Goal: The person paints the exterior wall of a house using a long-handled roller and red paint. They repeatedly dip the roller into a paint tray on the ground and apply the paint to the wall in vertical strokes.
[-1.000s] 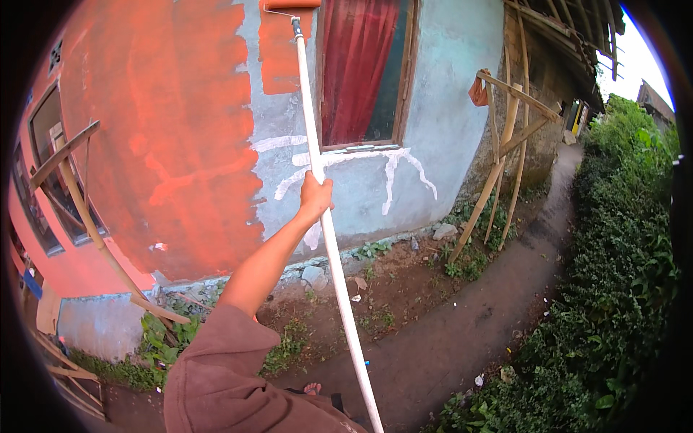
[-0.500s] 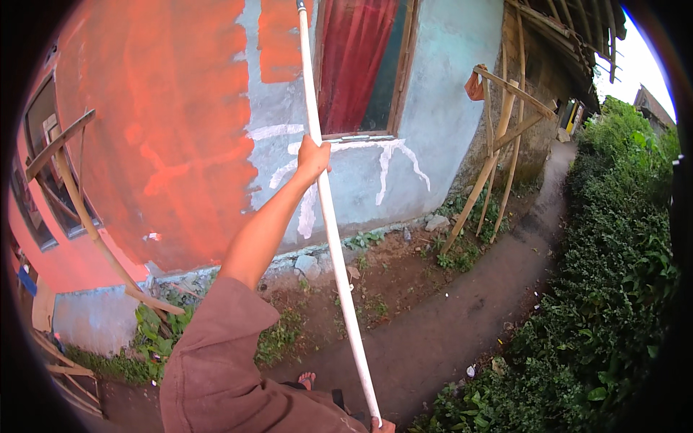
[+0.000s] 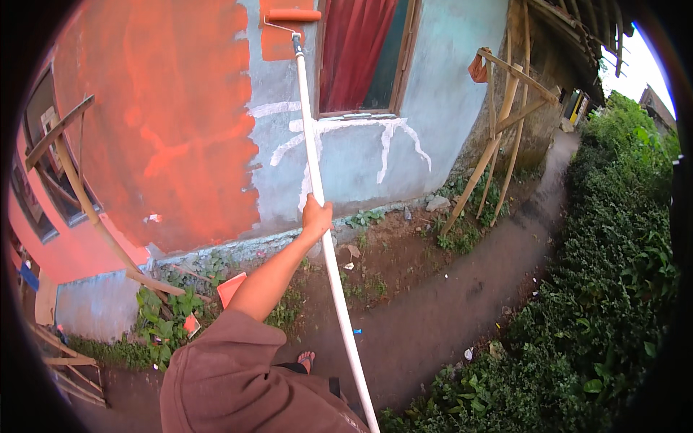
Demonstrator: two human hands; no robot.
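My left hand (image 3: 317, 219) is wrapped round a long white pole (image 3: 341, 296), which leans up toward the house wall. At its top end a paint roller (image 3: 294, 15) with an orange sleeve lies against an orange patch left of the window. Around it the wall is part orange paint (image 3: 166, 108), part grey-blue surface (image 3: 354, 162) with white streaks. The pole's lower end leaves the picture at the bottom edge. My right hand is not in view. Beside my left forearm, an orange tray (image 3: 231, 289) shows, partly hidden by the arm.
A window (image 3: 361, 58) with a red curtain is set in the wall. Bamboo trestles (image 3: 498, 137) stand to the right, and another wooden frame (image 3: 86, 202) stands left. A dirt path (image 3: 462, 303) curves past dense green bushes (image 3: 613, 252). Stones (image 3: 437, 203) lie along the wall base.
My left hand has moved down with the pole, bringing the roller into view at the top. My right hand, at the pole's lower end before, has left the picture. The orange tray now shows.
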